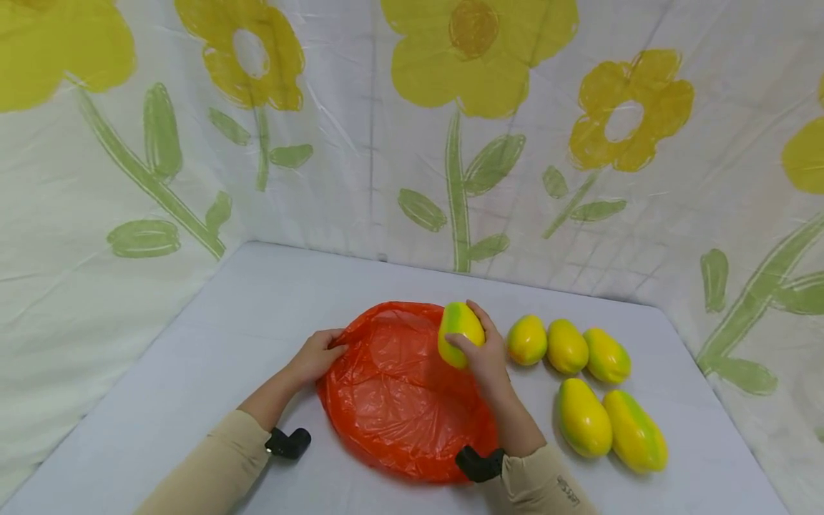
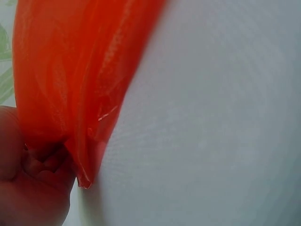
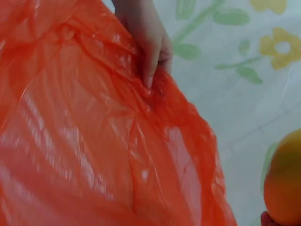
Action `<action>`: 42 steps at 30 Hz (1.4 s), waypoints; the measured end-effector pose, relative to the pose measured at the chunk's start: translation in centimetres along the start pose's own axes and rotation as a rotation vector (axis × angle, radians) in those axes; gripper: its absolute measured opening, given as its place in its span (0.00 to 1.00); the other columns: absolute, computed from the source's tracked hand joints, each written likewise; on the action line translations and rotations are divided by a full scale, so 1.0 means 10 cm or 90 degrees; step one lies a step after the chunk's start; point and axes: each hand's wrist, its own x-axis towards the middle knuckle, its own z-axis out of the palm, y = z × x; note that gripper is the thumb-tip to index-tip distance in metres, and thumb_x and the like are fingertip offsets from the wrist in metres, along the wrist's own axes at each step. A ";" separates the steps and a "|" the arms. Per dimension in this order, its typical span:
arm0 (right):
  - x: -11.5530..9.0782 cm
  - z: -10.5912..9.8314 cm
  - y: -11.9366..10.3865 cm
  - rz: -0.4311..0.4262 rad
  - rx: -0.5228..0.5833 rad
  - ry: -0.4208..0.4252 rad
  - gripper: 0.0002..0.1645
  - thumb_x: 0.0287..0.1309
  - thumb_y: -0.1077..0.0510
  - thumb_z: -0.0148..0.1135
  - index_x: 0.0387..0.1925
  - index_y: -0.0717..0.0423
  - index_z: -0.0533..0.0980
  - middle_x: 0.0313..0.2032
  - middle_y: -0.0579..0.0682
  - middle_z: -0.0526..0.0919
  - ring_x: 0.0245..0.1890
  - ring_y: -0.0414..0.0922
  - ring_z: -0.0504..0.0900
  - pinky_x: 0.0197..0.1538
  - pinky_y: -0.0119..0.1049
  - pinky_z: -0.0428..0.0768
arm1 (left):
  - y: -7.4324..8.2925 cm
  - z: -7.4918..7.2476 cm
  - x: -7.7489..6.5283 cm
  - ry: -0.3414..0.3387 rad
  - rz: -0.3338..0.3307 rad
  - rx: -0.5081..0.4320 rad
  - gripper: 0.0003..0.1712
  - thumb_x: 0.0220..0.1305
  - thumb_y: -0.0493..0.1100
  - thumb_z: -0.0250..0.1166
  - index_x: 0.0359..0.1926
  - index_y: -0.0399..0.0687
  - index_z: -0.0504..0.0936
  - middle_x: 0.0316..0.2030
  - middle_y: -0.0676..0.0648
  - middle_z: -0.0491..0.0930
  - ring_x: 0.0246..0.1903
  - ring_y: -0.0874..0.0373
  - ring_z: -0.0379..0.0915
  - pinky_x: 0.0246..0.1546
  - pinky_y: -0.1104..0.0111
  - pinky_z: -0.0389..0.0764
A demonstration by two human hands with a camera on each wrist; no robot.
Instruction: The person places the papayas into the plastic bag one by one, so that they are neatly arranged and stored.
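A red plastic bag (image 1: 405,393) lies spread on the table with its mouth wide open. My left hand (image 1: 320,354) pinches its left rim, and the left wrist view shows the gathered bag edge (image 2: 87,155) between thumb and fingers. Over the bag's upper right edge, my right hand (image 1: 486,354) grips a smooth yellow fruit (image 1: 455,325) with a green streak, shaped like a mango or papaya. At the right border of the right wrist view, part of this fruit (image 3: 287,179) shows beside the bag, with most of the hand out of frame.
Several similar fruits lie right of the bag: a back row with a round-looking fruit (image 1: 527,340) at its left, and two longer ones (image 1: 584,418) in front. The white table (image 1: 257,286) meets a flower-printed curtain (image 1: 347,179) behind. Black wrist devices (image 1: 288,443) sit at both cuffs.
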 end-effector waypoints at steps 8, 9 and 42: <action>0.10 0.38 -0.02 -0.013 -0.002 -0.012 0.41 0.50 0.57 0.64 0.66 0.40 0.61 0.58 0.54 0.67 0.53 0.52 0.67 0.50 0.42 0.79 | 0.00 0.00 0.02 0.001 0.005 0.012 0.21 0.68 0.36 0.51 0.61 0.37 0.70 0.51 0.39 0.77 0.35 0.58 0.76 0.40 0.66 0.83; 0.10 0.43 -0.03 -0.012 -0.002 -0.014 0.41 0.50 0.57 0.64 0.66 0.39 0.61 0.58 0.53 0.67 0.53 0.52 0.67 0.49 0.43 0.79 | -0.01 0.00 0.02 0.001 0.004 0.013 0.21 0.68 0.36 0.51 0.61 0.37 0.70 0.51 0.39 0.77 0.35 0.58 0.76 0.40 0.66 0.83; 0.16 1.24 0.21 -0.096 -0.131 -0.077 0.46 0.47 0.55 0.69 0.67 0.44 0.59 0.58 0.50 0.69 0.49 0.49 0.71 0.48 0.43 0.81 | 0.00 -0.03 0.01 -0.014 0.006 0.017 0.19 0.68 0.38 0.51 0.58 0.39 0.72 0.47 0.41 0.79 0.31 0.59 0.77 0.36 0.67 0.84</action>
